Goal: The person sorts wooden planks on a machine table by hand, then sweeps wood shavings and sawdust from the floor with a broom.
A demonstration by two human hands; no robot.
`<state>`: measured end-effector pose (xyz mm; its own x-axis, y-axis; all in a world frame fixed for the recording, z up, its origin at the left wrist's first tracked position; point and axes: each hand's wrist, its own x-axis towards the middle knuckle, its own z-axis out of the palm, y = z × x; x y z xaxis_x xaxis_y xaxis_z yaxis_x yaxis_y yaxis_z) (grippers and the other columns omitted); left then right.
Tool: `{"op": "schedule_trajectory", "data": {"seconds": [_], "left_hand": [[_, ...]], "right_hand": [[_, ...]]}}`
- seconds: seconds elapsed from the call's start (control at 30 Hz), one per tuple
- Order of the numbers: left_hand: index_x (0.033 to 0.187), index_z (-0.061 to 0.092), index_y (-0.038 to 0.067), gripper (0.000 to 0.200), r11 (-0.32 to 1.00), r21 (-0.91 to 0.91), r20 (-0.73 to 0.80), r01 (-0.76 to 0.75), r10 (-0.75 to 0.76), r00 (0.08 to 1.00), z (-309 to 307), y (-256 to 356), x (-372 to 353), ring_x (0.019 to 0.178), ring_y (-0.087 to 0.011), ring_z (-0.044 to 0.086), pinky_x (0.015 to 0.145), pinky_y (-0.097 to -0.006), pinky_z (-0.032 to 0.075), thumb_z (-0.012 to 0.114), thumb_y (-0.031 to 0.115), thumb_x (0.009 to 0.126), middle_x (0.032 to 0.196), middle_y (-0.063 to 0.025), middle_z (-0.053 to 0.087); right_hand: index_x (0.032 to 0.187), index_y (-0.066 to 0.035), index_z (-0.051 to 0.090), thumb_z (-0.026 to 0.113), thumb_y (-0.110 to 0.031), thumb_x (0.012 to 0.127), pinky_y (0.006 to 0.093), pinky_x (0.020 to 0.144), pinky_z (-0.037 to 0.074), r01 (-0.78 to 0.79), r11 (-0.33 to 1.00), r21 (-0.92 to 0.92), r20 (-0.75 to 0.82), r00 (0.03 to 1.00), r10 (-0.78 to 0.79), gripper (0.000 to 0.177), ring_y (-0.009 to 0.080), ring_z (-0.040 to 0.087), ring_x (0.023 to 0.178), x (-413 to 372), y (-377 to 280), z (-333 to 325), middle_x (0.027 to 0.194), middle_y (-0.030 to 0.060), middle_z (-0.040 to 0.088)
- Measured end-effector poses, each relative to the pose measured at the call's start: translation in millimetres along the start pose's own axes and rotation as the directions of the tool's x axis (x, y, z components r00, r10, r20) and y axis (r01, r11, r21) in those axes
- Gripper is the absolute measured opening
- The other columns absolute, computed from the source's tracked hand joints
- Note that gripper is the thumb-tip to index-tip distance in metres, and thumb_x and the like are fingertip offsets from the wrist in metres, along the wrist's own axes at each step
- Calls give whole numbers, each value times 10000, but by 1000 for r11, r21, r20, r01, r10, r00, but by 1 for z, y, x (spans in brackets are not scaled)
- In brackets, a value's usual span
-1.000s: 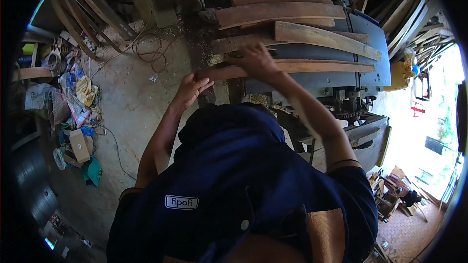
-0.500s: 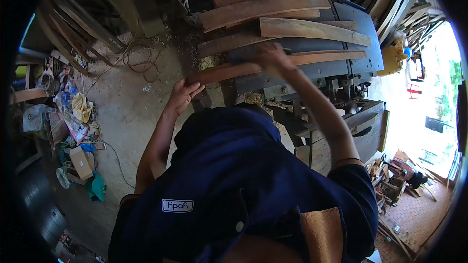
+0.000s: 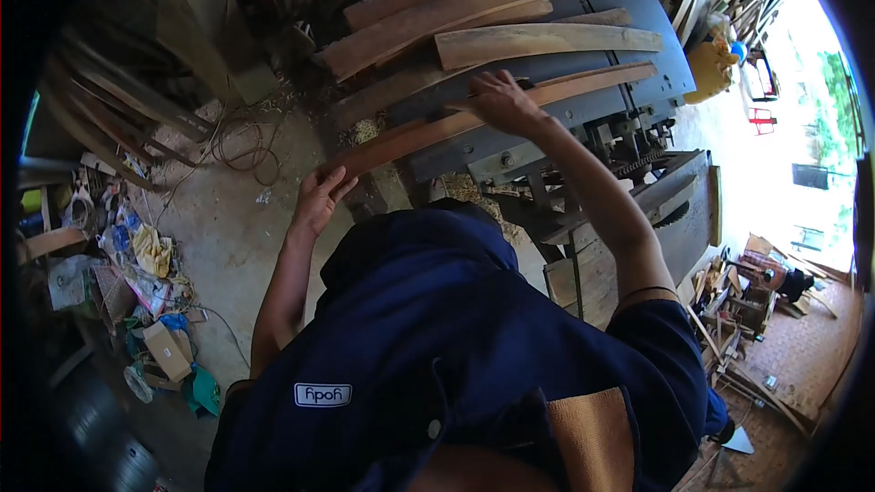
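Observation:
A long curved wooden piece (image 3: 415,138) lies slantwise across the front of the grey metal machine table (image 3: 570,114), its left end sticking out past the edge. My left hand (image 3: 319,203) grips that left end, thumb and fingers closed about it. Over the middle of the piece, my right hand (image 3: 504,105) is closed, fingers bent down. A thin dark sliver shows on either side of its fingers; its kind cannot be made out. Just behind lies a paler curved board (image 3: 547,41).
More curved boards (image 3: 447,18) lie stacked at the back of the table. Toothed machine parts (image 3: 638,164) sit below its front edge. On the left floor are a coiled cord (image 3: 251,150) and a cardboard box (image 3: 168,351) among clutter. Scrap wood (image 3: 729,310) lies at right.
The view has shifted, and the curved piece slants more steeply, its left end lower. My right hand, blurred before, is now sharp over the piece. My left hand keeps the left end.

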<state>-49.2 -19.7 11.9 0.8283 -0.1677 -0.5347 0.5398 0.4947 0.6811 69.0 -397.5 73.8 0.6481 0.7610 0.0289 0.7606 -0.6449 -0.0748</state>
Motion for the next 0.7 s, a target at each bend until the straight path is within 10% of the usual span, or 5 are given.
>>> {"op": "schedule_trajectory", "data": {"seconds": [0.2,0.7], "left_hand": [[1240,482,-54,374,1000,-1,-2,2,-2,1000,-1,-3,-5,1089,-200,617,977,-337,562,651,77,933,1213,-120,565],[1257,495,-39,414,999,50,-45,3,0,999,3,7,-2,1089,-212,628,930,-288,576,682,108,918,1224,-127,578]], "right_hand": [[1359,-390,547,547,-170,953,471,957,395,-357,882,-307,303,842,446,462,259,558,1118,-96,102,-42,1091,77,590],[1249,-332,660,590,-145,933,464,1050,331,-274,946,-173,233,922,310,374,259,520,1126,-113,162,-42,1053,83,556]]}}
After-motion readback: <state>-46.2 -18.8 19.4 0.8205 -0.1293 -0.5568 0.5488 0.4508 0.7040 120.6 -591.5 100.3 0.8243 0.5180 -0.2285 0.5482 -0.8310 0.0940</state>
